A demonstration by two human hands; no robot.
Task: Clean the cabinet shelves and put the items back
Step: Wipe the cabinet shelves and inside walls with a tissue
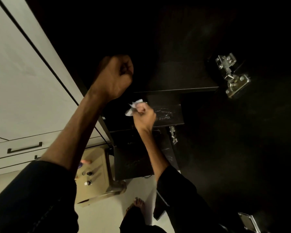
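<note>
white rag (pixel 133 107) pinched in right hand (pixel 144 116) against the dark shelf (pixel 168 111), wiping step underway; left hand (pixel 115 78) fisted, grip unclear, hands apart; next wipe rest, then return bottles (pixel 88 178) from box (pixel 94 190)

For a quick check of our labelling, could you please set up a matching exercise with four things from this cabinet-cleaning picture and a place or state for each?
Things:
1. left hand
2. crumpled white cloth
3. small bottles
4. upper metal hinge

Places or states:
A. standing on the beige stool on the floor
B. fixed to the dark cabinet side, at the right
C. raised as a fist at the upper shelf, holding nothing visible
D. held in the grip of the right hand on the lower shelf

Pairs: 1-C, 2-D, 3-A, 4-B
</note>
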